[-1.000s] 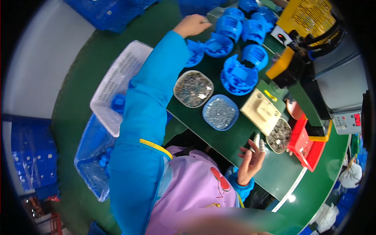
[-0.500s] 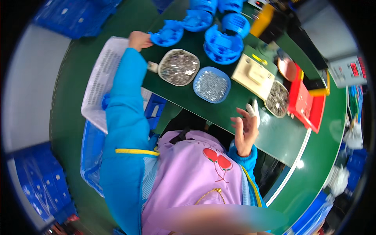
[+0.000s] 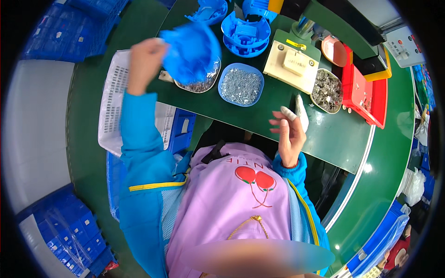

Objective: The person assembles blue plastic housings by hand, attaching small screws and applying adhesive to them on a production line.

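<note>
My left hand is closed on the edge of a blue plastic shell, raised and smeared by motion. The shell partly covers a pale bowl of small metal parts. Over the near part of the bench, my right hand hovers with fingers apart and partly curled. White wrapping shows on one fingertip; whether the long white shape beside it is a wrapped finger, I cannot tell. Nearest to that hand are a blue bowl of small silvery parts and a cream fixture block on the bench.
More blue shells stand at the back. On the right are a bowl of metal pieces, a red bin and a green machine. A white perforated basket lies at the left, above a blue crate.
My left hand has lifted the blue shell off the bench and brought it nearer, over the pale bowl. The view has shifted slightly. My right hand stays in about the same place.
</note>
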The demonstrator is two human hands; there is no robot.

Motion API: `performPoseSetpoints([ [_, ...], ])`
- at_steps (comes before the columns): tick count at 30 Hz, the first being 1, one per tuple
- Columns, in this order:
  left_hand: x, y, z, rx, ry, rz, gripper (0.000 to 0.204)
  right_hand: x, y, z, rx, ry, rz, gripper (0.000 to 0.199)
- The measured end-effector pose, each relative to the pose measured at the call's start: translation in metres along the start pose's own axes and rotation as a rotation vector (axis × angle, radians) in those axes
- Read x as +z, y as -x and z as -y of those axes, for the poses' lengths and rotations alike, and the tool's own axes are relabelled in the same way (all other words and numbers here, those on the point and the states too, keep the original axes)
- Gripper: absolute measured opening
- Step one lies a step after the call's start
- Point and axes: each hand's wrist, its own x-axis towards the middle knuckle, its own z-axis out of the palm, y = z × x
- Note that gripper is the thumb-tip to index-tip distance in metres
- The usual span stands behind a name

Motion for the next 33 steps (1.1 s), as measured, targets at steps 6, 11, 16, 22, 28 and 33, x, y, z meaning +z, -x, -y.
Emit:
performPoseSetpoints([
  [6,0.116,0.086,-0.056,0.164,-0.171,0.491,0.016,0.014,-0.012,0.009,0.046,0.069,0.245,0.054],
  [11,0.142,0.046,-0.025,0.300,0.092,0.242,0.025,-0.019,0.004,-0.027,0.058,0.139,-0.055,0.027],
  [16,0.169,0.012,0.001,0.290,-0.168,0.241,0.021,-0.023,0.011,-0.017,0.139,0.293,-0.089,0.022],
  [22,0.179,0.006,0.001,0.304,-0.264,0.290,0.020,-0.025,0.015,-0.019,0.081,0.277,-0.114,0.026],
  [28,0.179,0.005,-0.001,0.329,-0.348,0.300,0.016,-0.025,0.012,-0.016,0.105,0.321,-0.123,0.034],
  [33,0.177,0.011,-0.004,0.362,-0.338,0.267,0.009,-0.025,0.010,-0.012,0.077,0.316,-0.109,0.034],
])
